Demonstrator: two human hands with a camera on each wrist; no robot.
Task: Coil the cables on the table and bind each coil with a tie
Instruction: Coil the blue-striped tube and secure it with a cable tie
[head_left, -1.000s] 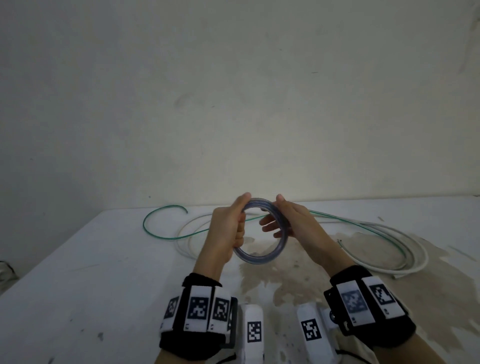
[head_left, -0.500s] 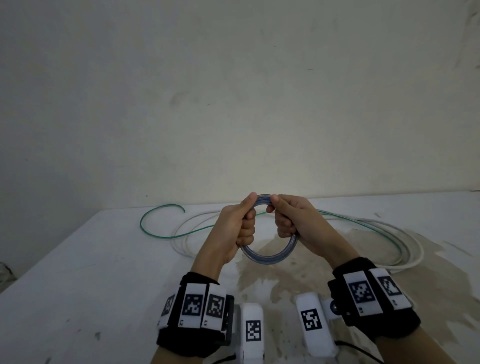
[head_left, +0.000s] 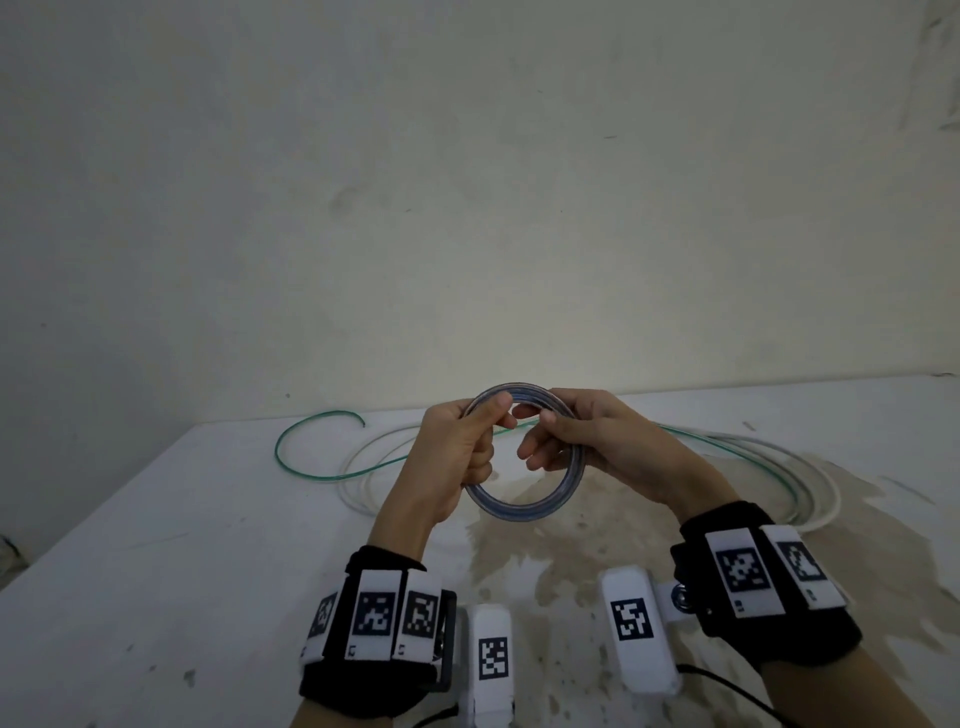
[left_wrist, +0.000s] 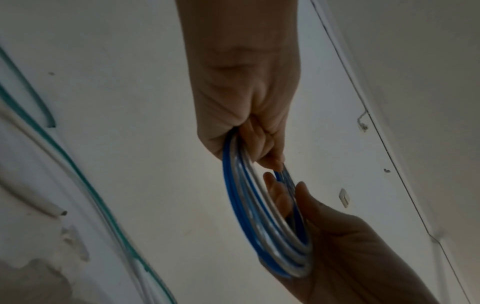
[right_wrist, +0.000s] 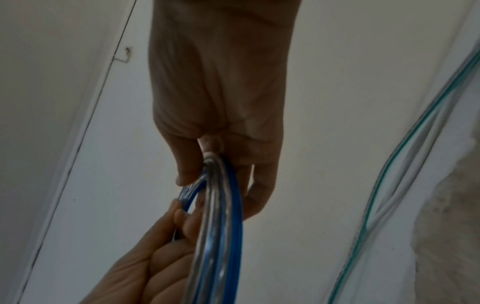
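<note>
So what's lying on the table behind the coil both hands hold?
Behind the blue-and-clear coil, a green cable and white cable sprawl on the table. Both hands cover their middle stretch.

Coil (head_left: 524, 506): we are holding it upright above the table (head_left: 156, 597), nearer us than the loose cables.
Left hand (head_left: 457, 447): we are gripping the coil at its 10 o'clock.
Right hand (head_left: 587, 441): we are gripping it at 2 o'clock.
Loose cables (head_left: 810, 478): they are lying on the table behind the coil, sprawling from 10 o'clock round to 2 o'clock.
Wall (head_left: 467, 182): it is standing behind the table at 12 o'clock.
</note>
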